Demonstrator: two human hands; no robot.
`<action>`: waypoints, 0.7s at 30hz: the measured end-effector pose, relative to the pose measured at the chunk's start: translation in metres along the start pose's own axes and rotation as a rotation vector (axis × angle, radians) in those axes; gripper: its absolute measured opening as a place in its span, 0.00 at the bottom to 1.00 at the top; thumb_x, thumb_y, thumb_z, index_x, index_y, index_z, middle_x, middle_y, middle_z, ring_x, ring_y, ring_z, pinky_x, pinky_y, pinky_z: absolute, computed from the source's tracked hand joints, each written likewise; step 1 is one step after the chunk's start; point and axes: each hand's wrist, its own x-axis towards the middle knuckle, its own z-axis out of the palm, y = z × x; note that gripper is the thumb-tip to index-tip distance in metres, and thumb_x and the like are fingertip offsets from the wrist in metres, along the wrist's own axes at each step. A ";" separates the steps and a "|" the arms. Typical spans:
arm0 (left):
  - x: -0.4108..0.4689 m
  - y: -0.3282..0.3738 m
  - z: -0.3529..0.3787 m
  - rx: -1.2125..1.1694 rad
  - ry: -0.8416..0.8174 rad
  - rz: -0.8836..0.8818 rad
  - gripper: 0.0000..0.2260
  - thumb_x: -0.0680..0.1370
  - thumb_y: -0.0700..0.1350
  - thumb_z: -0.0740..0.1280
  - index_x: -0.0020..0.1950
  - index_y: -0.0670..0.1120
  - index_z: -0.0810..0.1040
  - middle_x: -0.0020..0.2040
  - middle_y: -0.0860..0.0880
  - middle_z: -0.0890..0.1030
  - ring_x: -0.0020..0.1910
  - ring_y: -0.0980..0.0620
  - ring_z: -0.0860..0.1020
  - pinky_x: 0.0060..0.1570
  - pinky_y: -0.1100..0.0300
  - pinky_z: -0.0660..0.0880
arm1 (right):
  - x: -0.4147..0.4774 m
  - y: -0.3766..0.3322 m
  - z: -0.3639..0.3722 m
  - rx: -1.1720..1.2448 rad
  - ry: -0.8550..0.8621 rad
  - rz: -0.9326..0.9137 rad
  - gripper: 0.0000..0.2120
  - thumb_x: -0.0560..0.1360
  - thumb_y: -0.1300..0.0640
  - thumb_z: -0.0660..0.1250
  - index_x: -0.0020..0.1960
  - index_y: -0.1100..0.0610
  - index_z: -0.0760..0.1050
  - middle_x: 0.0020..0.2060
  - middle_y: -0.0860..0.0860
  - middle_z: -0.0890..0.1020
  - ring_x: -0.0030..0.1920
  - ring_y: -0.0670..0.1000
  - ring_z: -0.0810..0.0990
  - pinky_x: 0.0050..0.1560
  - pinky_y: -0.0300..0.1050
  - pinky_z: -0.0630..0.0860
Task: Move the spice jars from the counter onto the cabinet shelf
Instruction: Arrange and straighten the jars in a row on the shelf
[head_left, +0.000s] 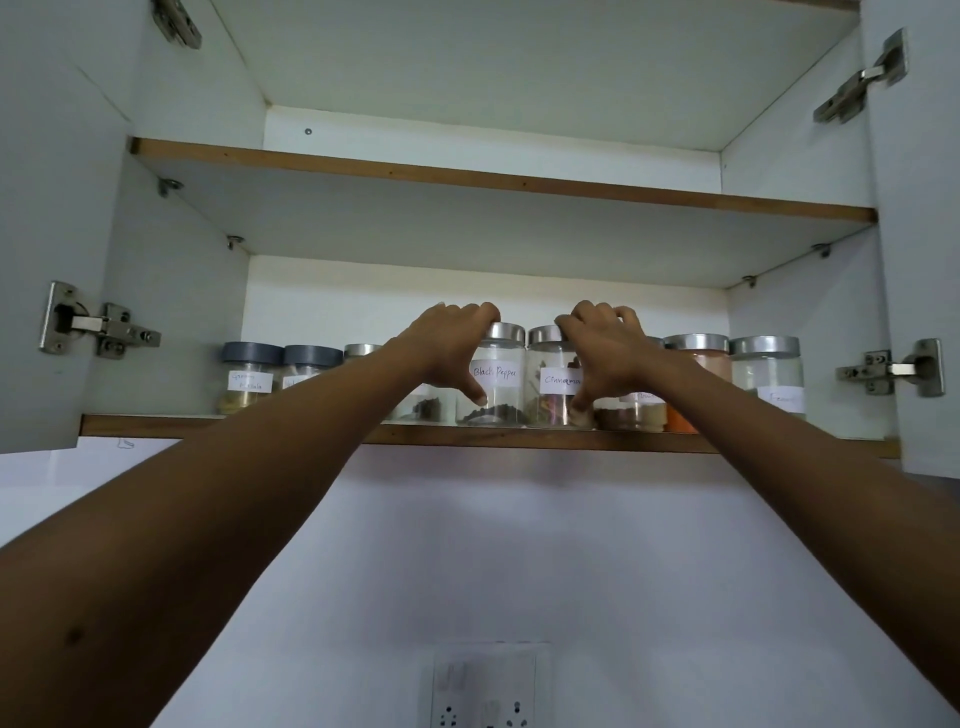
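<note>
Spice jars (766, 374) upright in a row on the lower cabinet shelf (234, 426), lids up, long axes vertical. Left hand (452, 343) curled over the Black Pepper jar (498, 400), thumb down its glass. Right hand (602, 348) gripping the Cinnamon jar (545, 408) likewise, touching alongside. More jars outward of both hands.

White cabinet (171, 291), brown-edged shelf (234, 427), silver-lidded Black Pepper jar (496, 382), grey-lidded jar (248, 376), orange powder jar (693, 382).

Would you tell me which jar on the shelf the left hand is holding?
The Black Pepper jar: the left hand grips it, while the right hand holds the neighbouring Cinnamon jar.
</note>
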 end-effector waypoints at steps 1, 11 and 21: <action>0.002 -0.001 0.001 0.000 -0.011 -0.001 0.42 0.60 0.57 0.79 0.65 0.44 0.62 0.57 0.43 0.76 0.54 0.43 0.73 0.50 0.55 0.68 | 0.002 0.000 0.001 -0.009 0.006 -0.006 0.40 0.60 0.46 0.77 0.65 0.58 0.63 0.61 0.55 0.67 0.61 0.55 0.65 0.63 0.50 0.60; 0.009 -0.017 0.015 -0.057 -0.051 -0.021 0.39 0.60 0.55 0.80 0.61 0.44 0.62 0.53 0.43 0.76 0.49 0.45 0.71 0.45 0.52 0.71 | 0.016 -0.012 0.004 -0.106 0.003 -0.041 0.37 0.62 0.45 0.76 0.63 0.60 0.65 0.60 0.57 0.69 0.58 0.56 0.68 0.58 0.47 0.65; 0.027 -0.040 0.051 -0.055 -0.043 -0.031 0.39 0.62 0.54 0.79 0.63 0.43 0.61 0.55 0.42 0.76 0.49 0.47 0.68 0.43 0.54 0.68 | 0.044 -0.030 0.029 -0.203 -0.044 -0.021 0.32 0.66 0.51 0.74 0.62 0.63 0.64 0.59 0.59 0.70 0.58 0.57 0.70 0.55 0.47 0.68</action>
